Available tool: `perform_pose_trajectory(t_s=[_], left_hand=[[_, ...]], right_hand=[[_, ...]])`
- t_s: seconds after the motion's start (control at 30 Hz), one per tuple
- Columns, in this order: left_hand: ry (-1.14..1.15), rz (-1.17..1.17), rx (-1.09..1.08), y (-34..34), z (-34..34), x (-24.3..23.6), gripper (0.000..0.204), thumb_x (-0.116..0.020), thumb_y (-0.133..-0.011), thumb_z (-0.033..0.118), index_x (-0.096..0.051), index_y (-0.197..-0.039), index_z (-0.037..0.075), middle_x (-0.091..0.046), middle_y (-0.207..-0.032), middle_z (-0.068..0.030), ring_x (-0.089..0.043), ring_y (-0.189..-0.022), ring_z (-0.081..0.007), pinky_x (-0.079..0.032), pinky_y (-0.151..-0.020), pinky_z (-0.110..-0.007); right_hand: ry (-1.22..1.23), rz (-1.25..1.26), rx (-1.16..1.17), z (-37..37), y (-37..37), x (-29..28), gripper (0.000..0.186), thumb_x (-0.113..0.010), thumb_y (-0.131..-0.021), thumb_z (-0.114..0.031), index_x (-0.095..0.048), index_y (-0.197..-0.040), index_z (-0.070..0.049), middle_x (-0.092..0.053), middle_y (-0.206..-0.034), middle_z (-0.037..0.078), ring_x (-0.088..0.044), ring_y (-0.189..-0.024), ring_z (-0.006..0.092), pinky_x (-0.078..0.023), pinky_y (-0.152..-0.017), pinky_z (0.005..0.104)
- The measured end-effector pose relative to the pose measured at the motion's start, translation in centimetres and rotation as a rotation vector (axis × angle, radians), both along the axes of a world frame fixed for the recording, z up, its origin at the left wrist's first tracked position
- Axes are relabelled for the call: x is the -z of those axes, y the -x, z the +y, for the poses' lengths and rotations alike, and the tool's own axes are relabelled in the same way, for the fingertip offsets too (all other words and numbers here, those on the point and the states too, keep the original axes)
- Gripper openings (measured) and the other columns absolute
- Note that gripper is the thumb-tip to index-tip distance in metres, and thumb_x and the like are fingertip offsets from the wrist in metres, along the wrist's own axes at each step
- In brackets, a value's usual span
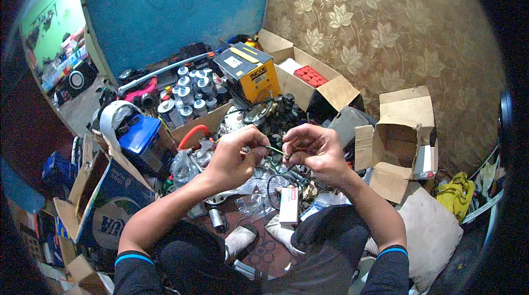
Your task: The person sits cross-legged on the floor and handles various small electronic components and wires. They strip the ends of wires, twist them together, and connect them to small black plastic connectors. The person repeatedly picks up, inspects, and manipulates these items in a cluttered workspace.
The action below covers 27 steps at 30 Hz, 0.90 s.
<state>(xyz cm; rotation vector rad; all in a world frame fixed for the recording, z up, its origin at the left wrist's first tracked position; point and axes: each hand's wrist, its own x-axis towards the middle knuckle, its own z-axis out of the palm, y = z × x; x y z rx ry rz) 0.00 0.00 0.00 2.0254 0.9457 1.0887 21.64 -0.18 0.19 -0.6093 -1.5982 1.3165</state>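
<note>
Dim, bluish cast; fisheye bending, dark rim.

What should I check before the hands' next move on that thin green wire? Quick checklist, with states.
1. Left hand grip on the thin green wire: ok, fingers pinch its left end.
2. Right hand grip on the wire: ok, fingers closed on its right end.
3. Wire run between the hands: ok, it spans the gap off the floor.
4. Wire tip condition: cannot tell, too small and hidden by fingers.
5. Space under the hands: not ok, crowded with plastic bags, parts and a small white box.
6. Open cardboard box to the right: ok, apart from both hands.
</note>
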Motion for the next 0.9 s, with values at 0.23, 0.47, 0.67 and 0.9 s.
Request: perform_pose_trajectory(t_s=[0.23,0.47,0.67,0.9], left_hand=[[-0.11,0.091,0.025,0.5,0.6,0.1,0.008,-0.058,-0.082,-0.006,-0.057,-0.09,-0.003,-0.061,-0.086,-0.011,-0.063,-0.074,-0.0174,-0.053,-0.059,-0.031],[0.537,-0.375,0.235,0.3,0.9,0.3,0.015,-0.054,-0.094,0.01,-0.056,-0.101,-0.002,-0.064,-0.094,-0.0106,-0.066,-0.078,-0.0187,-0.06,-0.058,-0.033],[0.528,-0.385,0.195,0.1,1.3,0.7,0.014,-0.055,-0.094,0.009,-0.056,-0.101,-0.003,-0.063,-0.09,-0.0116,-0.067,-0.073,-0.0205,-0.06,-0.057,-0.035],[0.607,-0.416,0.166,-0.1,1.7,1.0,0.012,-0.052,-0.095,0.006,-0.055,-0.1,-0.004,-0.06,-0.087,-0.0088,-0.064,-0.074,-0.0173,-0.061,-0.059,-0.033]], right_hand=[[0.152,0.106,-0.176,0.8,0.1,0.8,0.018,-0.06,-0.081,0.009,-0.063,-0.098,0.003,-0.066,-0.089,0.007,-0.064,-0.083,0.0148,-0.053,-0.075,0.0294],[-0.084,0.04,0.071,0.7,1.0,1.2,0.013,-0.049,-0.089,0.005,-0.061,-0.091,0.0,-0.063,-0.086,0.004,-0.06,-0.083,0.0096,-0.048,-0.078,0.0256],[-0.135,-0.011,0.204,0.6,1.4,1.3,0.014,-0.046,-0.091,0.005,-0.058,-0.093,-0.001,-0.062,-0.085,0.006,-0.061,-0.083,0.0122,-0.049,-0.078,0.0263],[0.212,0.198,0.036,1.4,1.0,2.2,0.009,-0.046,-0.097,-0.006,-0.052,-0.102,-0.002,-0.059,-0.087,0.007,-0.062,-0.077,0.0154,-0.053,-0.071,0.0292]])
